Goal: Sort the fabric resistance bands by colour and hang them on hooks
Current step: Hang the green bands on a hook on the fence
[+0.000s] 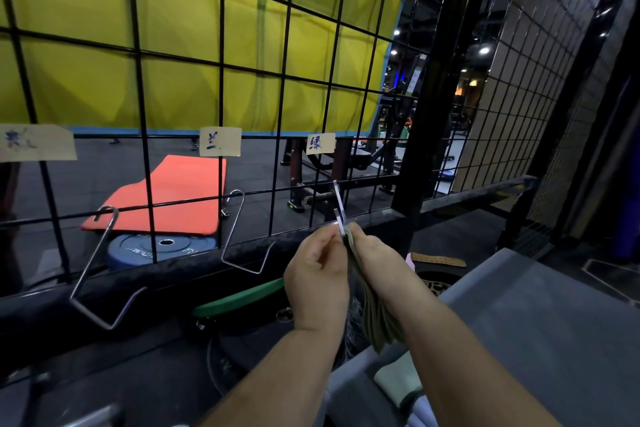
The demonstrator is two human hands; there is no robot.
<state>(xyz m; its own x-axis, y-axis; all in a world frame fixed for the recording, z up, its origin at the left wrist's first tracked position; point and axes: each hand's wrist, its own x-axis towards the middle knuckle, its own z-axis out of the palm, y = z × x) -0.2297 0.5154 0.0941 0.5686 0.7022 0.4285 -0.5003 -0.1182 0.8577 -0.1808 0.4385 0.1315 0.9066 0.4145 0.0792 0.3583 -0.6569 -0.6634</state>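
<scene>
Far left of my fingers, on the wire grid, there is a paper label with blurred blue writing. Below it an empty wire hook juts out from the grid. Closer in there is a second label, with a second empty hook under it. Through the mesh behind them I see an orange mat on the floor and a blue weight plate. Low and just left of my left wrist is the edge of a green disc.

My left hand is raised in front of the grid with its fingers curled. Thumb and forefinger pinch the top edge of the olive-green bands. Straight above the fingertips a third hook slants down from the grid, under the third label. Its lower end meets the top of the bundle. I cannot tell whether the tip is already through the loops.

My right hand is just beside the left, fingers clamped around the same bundle. The bands hang folded down along the inside of that wrist.

Right of the hands, a brown strap lies on the floor. The grey desk fills the lower right. A pale green folded piece lies on its near edge, below my right forearm. I cannot make out whether it is a band or a cloth.
</scene>
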